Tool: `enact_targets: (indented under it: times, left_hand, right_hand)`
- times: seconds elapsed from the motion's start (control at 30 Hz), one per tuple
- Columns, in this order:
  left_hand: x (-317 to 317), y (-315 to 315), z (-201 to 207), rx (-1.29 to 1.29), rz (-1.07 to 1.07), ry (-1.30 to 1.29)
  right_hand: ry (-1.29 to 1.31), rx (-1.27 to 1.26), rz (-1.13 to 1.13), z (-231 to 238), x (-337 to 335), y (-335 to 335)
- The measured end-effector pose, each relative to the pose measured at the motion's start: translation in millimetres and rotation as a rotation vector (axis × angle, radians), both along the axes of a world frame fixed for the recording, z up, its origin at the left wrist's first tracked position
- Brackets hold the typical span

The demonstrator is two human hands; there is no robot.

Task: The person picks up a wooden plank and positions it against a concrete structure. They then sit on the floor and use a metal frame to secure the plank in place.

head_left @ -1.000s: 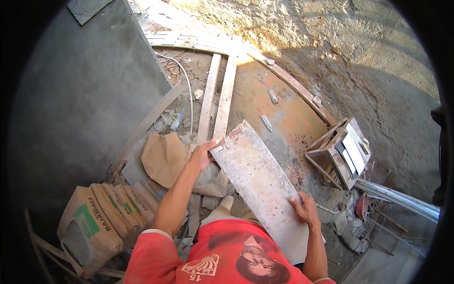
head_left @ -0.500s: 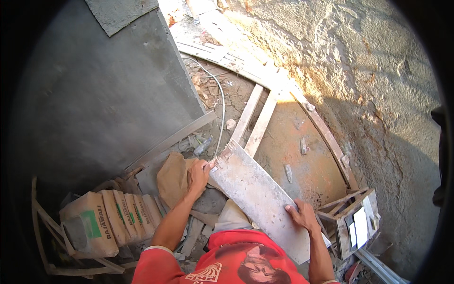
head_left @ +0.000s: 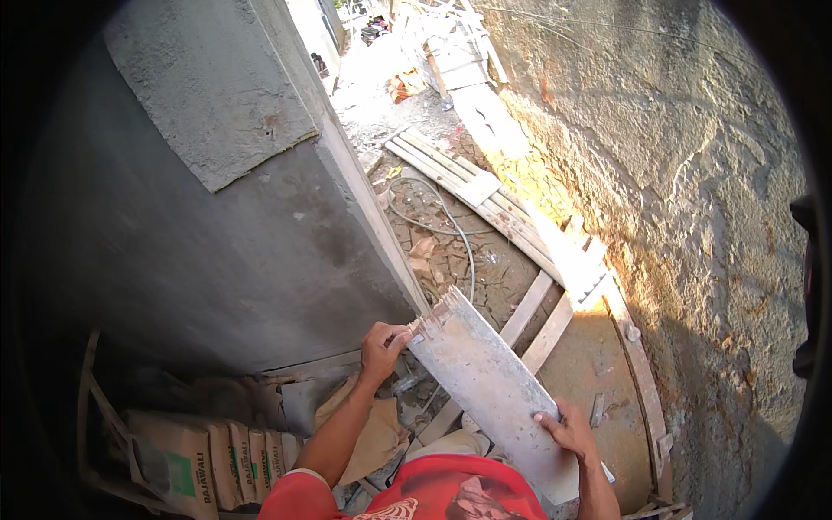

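Note:
A wide, whitish board (head_left: 485, 381) with a splintered far end slants across in front of my body. My left hand (head_left: 381, 350) is closed on its far left corner, beside the broken edge. Lower down, my right hand (head_left: 565, 428) grips the board's right long edge, thumb on the upper face and the other fingers hidden beneath. The board is held above the ground, its near end close to my red shirt.
A grey plastered wall (head_left: 260, 251) rises at the left, a rough wall (head_left: 693, 217) at the right. Stacked paper sacks (head_left: 234, 459) lie lower left. Wooden planks (head_left: 485, 199), a pale hose (head_left: 464, 238) and a plywood sheet (head_left: 576, 373) with a wooden rim cover ground ahead.
My view has tilted up, showing more of the passage ahead. Both hands keep their hold, and the board now sits slightly further right and lower in the picture.

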State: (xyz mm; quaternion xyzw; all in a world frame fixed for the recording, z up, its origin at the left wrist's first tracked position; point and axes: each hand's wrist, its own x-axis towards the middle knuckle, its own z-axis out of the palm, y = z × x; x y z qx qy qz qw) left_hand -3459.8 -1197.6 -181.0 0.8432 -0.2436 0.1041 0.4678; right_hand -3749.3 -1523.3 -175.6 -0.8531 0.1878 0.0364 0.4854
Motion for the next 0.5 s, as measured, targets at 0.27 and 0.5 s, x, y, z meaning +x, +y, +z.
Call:
enact_targets:
  times: [0.27, 0.5]
  left_hand:
    - [86.1, -80.3, 60.4, 0.063, 0.598, -0.275]
    - [122.1, -86.4, 119.6, -0.209, 0.646, -0.132]
  right_hand:
    - [-0.126, 0.027, 0.124, 20.3, 185.0, -66.0]
    - [-0.426, 0.113, 0.245, 56.2, 334.5, -137.8]
